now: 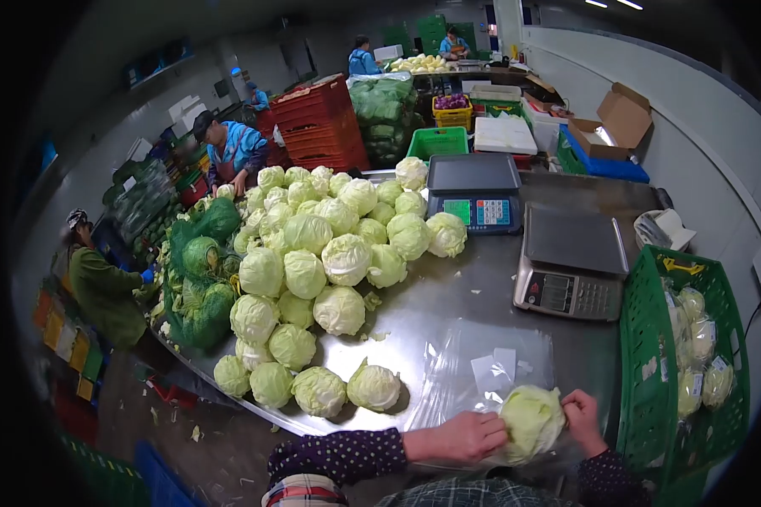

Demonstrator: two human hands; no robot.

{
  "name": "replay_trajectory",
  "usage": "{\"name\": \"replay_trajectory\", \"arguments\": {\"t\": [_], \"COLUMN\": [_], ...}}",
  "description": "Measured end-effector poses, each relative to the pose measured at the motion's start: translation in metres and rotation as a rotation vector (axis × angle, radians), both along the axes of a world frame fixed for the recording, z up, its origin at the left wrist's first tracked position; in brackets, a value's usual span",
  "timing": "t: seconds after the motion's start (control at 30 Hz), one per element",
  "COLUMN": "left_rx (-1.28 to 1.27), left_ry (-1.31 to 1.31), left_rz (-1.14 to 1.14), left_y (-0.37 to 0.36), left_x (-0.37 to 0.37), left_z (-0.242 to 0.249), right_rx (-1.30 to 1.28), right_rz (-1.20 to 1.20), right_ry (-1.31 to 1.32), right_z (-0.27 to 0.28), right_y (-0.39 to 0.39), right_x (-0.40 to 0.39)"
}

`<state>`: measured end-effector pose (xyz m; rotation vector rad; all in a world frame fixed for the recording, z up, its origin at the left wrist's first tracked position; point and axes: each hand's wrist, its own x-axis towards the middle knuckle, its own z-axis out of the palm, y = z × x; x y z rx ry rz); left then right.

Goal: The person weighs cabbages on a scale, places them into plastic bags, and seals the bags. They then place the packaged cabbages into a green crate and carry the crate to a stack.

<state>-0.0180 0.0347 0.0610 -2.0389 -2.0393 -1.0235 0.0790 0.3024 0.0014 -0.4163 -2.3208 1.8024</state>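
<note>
- Metal worktable (pixel 473 291) fills the middle of a workroom; co-workers stand at the far and left sides.
- Cabbage (pixel 528 422) in work: near edge of the table, between both hands, well apart from the heap of loose cabbages (pixel 304 232).
- Left hand (pixel 469 436): fingers curled in against the cabbage's left side. Right hand (pixel 582 414): thumb and fingertips drawn together at its right edge. Cannot tell whether either pinches film or leaf.
- Clear plastic sheets (pixel 448 389) lie flat just beyond; whether film already surrounds this head is unclear.
- Step in hand, judged: bagging or wrapping the single head. Packed heads (pixel 703 338) inside the green crate (pixel 643 372) at right support this.
- Next move, judged: calls for both hands drawing film evenly around the head without tearing it.
</note>
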Motion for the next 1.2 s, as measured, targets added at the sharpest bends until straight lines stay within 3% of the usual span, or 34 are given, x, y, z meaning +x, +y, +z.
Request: {"name": "replay_trajectory", "arguments": {"t": [0.1, 0.2, 0.27, 0.33, 0.4, 0.47, 0.5, 0.57, 0.67, 0.73, 0.8, 0.83, 0.93, 0.97, 1.03, 1.1, 1.2], "left_rx": [0.182, 0.353, 0.428, 0.348, 0.311, 0.338, 0.352, 0.414, 0.437, 0.395, 0.435, 0.504, 0.564, 0.458, 0.321, 0.378, 0.403], "left_ry": [0.151, 0.273, 0.401, 0.321, 0.5, 0.509, 0.521, 0.489, 0.497, 0.535, 0.572, 0.522, 0.45, 0.394, 0.332, 0.286, 0.116], "left_rz": [-0.091, -0.135, -0.138, -0.168, -0.056, -0.023, 0.032, 0.093, 0.1, 0.247, 0.219, 0.223, 0.262, 0.251, 0.216, 0.267, 0.334], "left_y": [0.005, 0.006, 0.004, 0.007, -0.001, 0.002, 0.002, -0.003, -0.01, -0.007, -0.016, -0.022, -0.023, -0.025, -0.025, -0.031, -0.036], "left_x": [-0.012, -0.026, -0.03, -0.045, -0.036, -0.047, -0.05, -0.047, -0.045, -0.057, -0.055, -0.052, -0.067, -0.075, -0.08, -0.071, -0.062], "left_z": [0.054, 0.091, 0.111, 0.113, 0.138, 0.133, 0.131, 0.155, 0.17, 0.165, 0.173, 0.175, 0.15, 0.142, 0.13, 0.124, 0.123], "right_rx": [-0.242, 0.172, 0.447, 0.413, 0.335, 0.553, 0.555, 0.517, 0.592, 0.651, 0.578, 0.612, 0.56, 0.403, 0.412, 0.463, 0.38], "right_rz": [-0.038, 0.029, -0.03, -0.145, -0.152, -0.148, -0.159, -0.124, -0.053, -0.091, -0.047, -0.064, -0.096, -0.027, -0.041, -0.073, -0.127], "right_ry": [0.059, 0.027, 0.431, 0.278, 0.279, 0.649, 0.638, 0.374, 0.522, 0.468, 0.243, 0.413, 0.343, 0.128, 0.176, 0.288, 0.207], "right_z": [0.068, 0.112, 0.138, 0.154, 0.181, 0.197, 0.201, 0.215, 0.256, 0.25, 0.256, 0.258, 0.238, 0.221, 0.211, 0.202, 0.167], "right_y": [-0.014, -0.009, -0.015, -0.008, -0.008, -0.015, -0.014, -0.006, -0.024, -0.02, -0.018, -0.028, -0.035, -0.033, -0.034, -0.042, -0.037], "right_x": [-0.001, -0.004, -0.005, -0.014, -0.011, -0.006, -0.006, -0.014, 0.001, -0.003, -0.004, -0.001, -0.009, -0.016, -0.018, -0.015, -0.01]}}
